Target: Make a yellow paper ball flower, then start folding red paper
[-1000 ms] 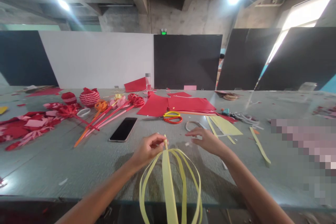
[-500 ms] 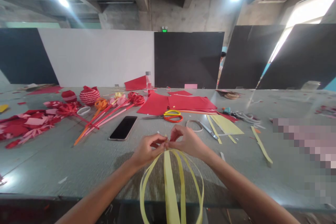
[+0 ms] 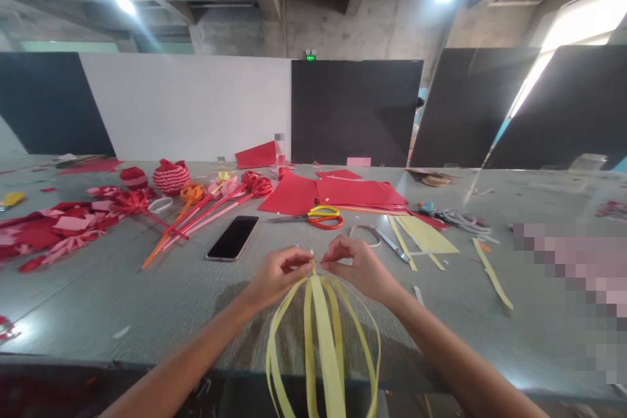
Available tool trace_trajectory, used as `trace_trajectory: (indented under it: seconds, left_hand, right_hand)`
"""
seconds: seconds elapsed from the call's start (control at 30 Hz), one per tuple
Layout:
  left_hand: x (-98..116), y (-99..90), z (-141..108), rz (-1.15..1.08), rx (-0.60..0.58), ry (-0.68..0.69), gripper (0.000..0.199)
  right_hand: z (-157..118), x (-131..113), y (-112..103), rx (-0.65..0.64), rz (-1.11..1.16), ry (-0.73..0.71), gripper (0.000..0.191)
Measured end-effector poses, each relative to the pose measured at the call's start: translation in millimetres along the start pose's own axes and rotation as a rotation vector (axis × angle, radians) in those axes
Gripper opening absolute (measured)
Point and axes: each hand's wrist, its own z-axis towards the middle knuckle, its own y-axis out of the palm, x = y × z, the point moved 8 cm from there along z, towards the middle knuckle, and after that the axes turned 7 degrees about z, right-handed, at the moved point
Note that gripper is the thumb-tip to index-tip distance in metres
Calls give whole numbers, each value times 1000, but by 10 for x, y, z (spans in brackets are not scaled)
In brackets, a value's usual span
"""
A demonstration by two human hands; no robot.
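Several pale yellow paper strips [image 3: 321,333] curve down from one gathered point like an open cage, their lower ends running past the table's front edge. My left hand [image 3: 277,277] is closed in a pinch at the gathered top, where a short thin tip pokes up between the hands. Just right of that tip, my right hand [image 3: 362,268] has thumb and forefinger pressed together; whether a small thing is between them is too small to tell. Beyond the hands lie scissors [image 3: 326,215] with yellow and orange handles, a silver cutter knife [image 3: 392,245] and a whitish ring [image 3: 364,235].
A black phone [image 3: 232,238] lies left of the hands. Red paper sheets [image 3: 360,191] are spread behind the scissors. Yellow paper [image 3: 428,233] and a loose strip [image 3: 492,274] lie at right. Paper flowers on sticks [image 3: 210,209] and a red-pink woven ball [image 3: 171,176] are at left.
My right fingertips have drawn slightly right, away from the gathered top. The yellow strips have turned a little, while my left hand stays pinched there. The whole view shifted slightly.
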Motion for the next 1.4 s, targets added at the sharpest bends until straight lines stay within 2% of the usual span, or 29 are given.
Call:
trace_trajectory:
  seconds: [0.13, 0.3, 0.4, 0.57, 0.63, 0.77, 0.93, 1.1, 1.2, 1.4]
  left_hand:
    - [99, -17, 48, 191, -56, 33, 29]
    - [347, -46, 96, 439, -103, 177, 16]
    - [398, -43, 116, 545, -135, 203, 12]
    - [496, 23, 100, 873, -157, 257, 8]
    - [524, 56, 78, 922, -154, 285, 9]
    - [501, 51, 22, 815, -93, 322, 14]
    - [403, -59, -40, 533, 31, 272, 14]
    - [342, -69, -52, 382, 90, 236, 16]
    - [347, -56, -43, 378, 123, 275, 15]
    - [395, -47, -15, 324, 123, 272, 16]
  right_hand:
    - [-9, -82, 12, 14, -25, -73, 13]
    - [-15, -120, 35, 0, -47, -87, 13]
    - [-22, -118, 25, 2, -86, -99, 9]
    - [-34, -139, 36, 0, -128, -132, 9]
    - [-34, -133, 28, 6, -130, -116, 9]
    - [-32, -92, -1, 1, -90, -66, 12]
    - [-13, -16, -19, 13, -24, 1, 12]
    - [10, 237, -3, -8, 307, 309, 23]
    - [18, 320, -5, -64, 371, 431, 27]
    - [79, 345, -32, -135, 342, 415, 31]
